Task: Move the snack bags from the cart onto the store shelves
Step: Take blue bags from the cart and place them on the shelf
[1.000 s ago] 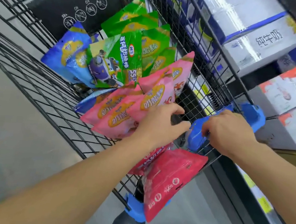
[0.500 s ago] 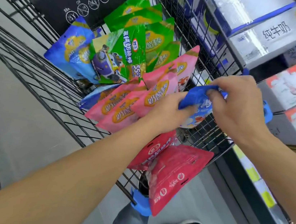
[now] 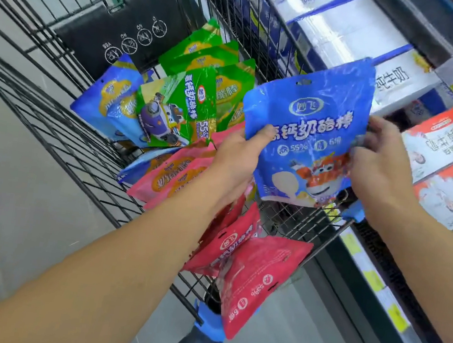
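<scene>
— What's the person got hold of?

— A blue snack bag (image 3: 307, 141), held upright over the near right corner of the cart (image 3: 52, 125). The left hand (image 3: 237, 167) pinches its left edge, thumb on the front. The right hand (image 3: 378, 168) has its fingers curled round the right edge. So the bag is up above the basket rim, just beside the shelves (image 3: 392, 302) but not on them yet.

— What might go wrong from here?

— I'd say the foil looks slick and both grips are only on the edges, so if one hand lets go to reach, the bag could swing or slip down between cart and shelf. Also, two red bags (image 3: 251, 278) are hanging out through the near end of the cart; a knock of the forearm could drop them to the floor.

— And what's in the cart otherwise?

— Pink bags (image 3: 173, 175) lying in the middle, green bags (image 3: 201, 87) leaning at the far end, another blue bag (image 3: 108, 101) at the far left. The shelves on the right carry milk cartons (image 3: 448, 160) and wrapped cases (image 3: 353, 29).
</scene>
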{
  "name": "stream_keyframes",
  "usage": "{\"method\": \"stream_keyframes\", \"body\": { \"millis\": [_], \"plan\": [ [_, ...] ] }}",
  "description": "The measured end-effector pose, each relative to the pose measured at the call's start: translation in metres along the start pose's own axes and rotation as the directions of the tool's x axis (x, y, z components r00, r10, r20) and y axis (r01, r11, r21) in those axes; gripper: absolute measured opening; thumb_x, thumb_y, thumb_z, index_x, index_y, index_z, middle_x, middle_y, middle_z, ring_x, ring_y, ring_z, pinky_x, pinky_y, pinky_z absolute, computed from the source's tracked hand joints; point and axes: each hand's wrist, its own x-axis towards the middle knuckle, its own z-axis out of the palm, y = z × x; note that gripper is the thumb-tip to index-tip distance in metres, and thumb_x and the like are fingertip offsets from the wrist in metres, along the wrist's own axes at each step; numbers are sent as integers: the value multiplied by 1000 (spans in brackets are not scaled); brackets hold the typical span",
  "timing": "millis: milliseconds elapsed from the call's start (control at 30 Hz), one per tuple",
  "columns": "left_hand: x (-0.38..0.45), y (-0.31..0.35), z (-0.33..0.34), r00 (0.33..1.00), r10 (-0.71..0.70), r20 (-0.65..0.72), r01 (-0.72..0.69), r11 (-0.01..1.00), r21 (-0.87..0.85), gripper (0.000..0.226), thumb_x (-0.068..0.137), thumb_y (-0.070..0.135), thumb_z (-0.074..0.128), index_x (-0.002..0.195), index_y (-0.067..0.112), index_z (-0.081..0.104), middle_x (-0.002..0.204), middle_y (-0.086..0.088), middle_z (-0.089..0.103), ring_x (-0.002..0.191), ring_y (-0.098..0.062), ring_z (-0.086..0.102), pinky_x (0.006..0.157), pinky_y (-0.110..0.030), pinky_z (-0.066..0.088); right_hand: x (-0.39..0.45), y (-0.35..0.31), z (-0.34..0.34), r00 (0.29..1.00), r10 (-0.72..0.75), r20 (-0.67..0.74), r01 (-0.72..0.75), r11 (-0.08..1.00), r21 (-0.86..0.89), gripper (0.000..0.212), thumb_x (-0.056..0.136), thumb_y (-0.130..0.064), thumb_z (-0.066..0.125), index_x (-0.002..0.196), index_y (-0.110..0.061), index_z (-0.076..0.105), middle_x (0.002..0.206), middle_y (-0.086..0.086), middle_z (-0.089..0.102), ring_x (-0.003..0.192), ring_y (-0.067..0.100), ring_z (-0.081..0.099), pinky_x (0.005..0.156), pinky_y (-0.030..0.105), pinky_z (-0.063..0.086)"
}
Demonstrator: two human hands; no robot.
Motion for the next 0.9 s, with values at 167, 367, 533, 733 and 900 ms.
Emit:
{"method": "stream_keyframes", "body": {
  "millis": [167, 367, 533, 733, 900],
  "plan": [
    [-8, 19, 18, 998, 36, 44, -34, 997, -64, 15, 100, 15, 51, 94, 16, 65, 91, -3, 73, 88, -26, 69, 93, -53, 53, -7, 8, -21, 998, 20, -67, -19, 1000, 9, 24, 97, -18, 48, 79, -23, 63, 55, -22, 60, 52, -5, 53, 58, 27, 45],
    [-26, 11, 63, 977, 84, 196, -93, 995, 37, 18, 97, 6, 54, 93, 18, 68, 95, -1, 74, 88, -20, 70, 88, -43, 57, -25, 27, -72, 967, 104, -231, -47, 970, 240, 32, 99, -10, 45, 71, -17, 60, 53, -18, 62, 50, -4, 54, 51, 15, 44],
    [-50, -38, 120, 956, 2, 293, -85, 958, 272, 18, 97, 3, 53, 100, 12, 68, 94, -4, 73, 79, -17, 69, 69, -37, 60, -49, 58, -147, 920, 219, -326, -87, 923, 374, 28, 99, -12, 48, 73, -16, 60, 70, -2, 57, 64, 12, 50, 54, 25, 39],
    [-78, -107, 209, 941, -90, 325, -61, 901, 429, 21, 101, 14, 51, 90, 9, 68, 91, -11, 72, 81, -23, 68, 67, -36, 59, -98, 121, -241, 854, 328, -404, -142, 894, 425, 30, 100, -13, 49, 72, -14, 62, 69, 4, 59, 65, 16, 49, 59, 27, 42],
    [-109, -169, 298, 903, -152, 401, -107, 826, 554, 25, 92, 26, 59, 76, 13, 73, 95, -20, 73, 90, -33, 70, 83, -64, 54, -141, 191, -334, 764, 386, -518, -188, 900, 393, 25, 97, -13, 53, 75, -11, 64, 65, 0, 58, 57, 10, 48, 56, 25, 42]
  ]
}}
